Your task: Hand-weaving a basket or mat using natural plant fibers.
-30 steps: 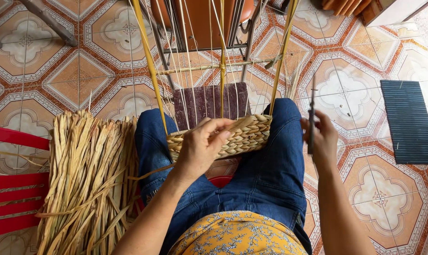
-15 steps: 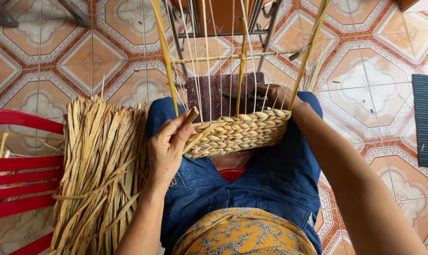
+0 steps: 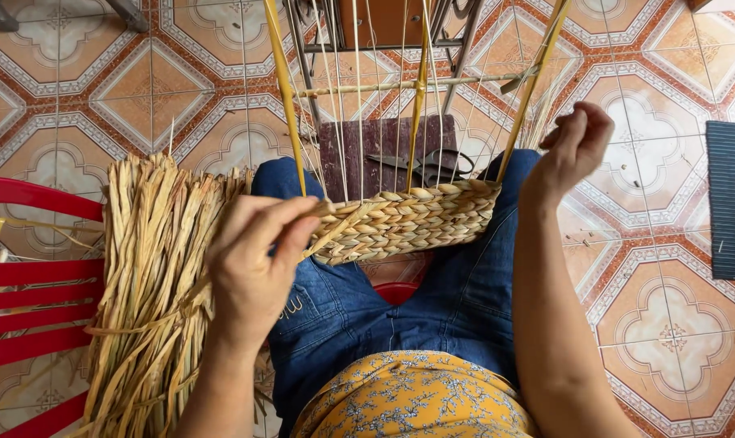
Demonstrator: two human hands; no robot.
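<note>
A woven straw band (image 3: 408,219) lies across my lap, strung on thin warp threads between two yellow uprights (image 3: 282,89). My left hand (image 3: 254,259) pinches a loose straw strand (image 3: 323,212) at the band's left end. My right hand (image 3: 574,146) is raised beside the right upright with its fingers loosely curled and nothing in them. A pair of scissors (image 3: 432,162) rests on a dark purple board (image 3: 343,154) behind the band, partly hidden by the threads.
A thick bundle of dried straw (image 3: 152,276) lies at my left on a red slatted chair (image 3: 27,276). A dark ribbed mat (image 3: 732,195) sits on the patterned tile floor at the right. Metal frame legs (image 3: 465,49) stand behind the loom.
My right hand carried the scissors to the purple board, let them go and drew back to the right. My left hand shifted along the band's left end, still on the strand.
</note>
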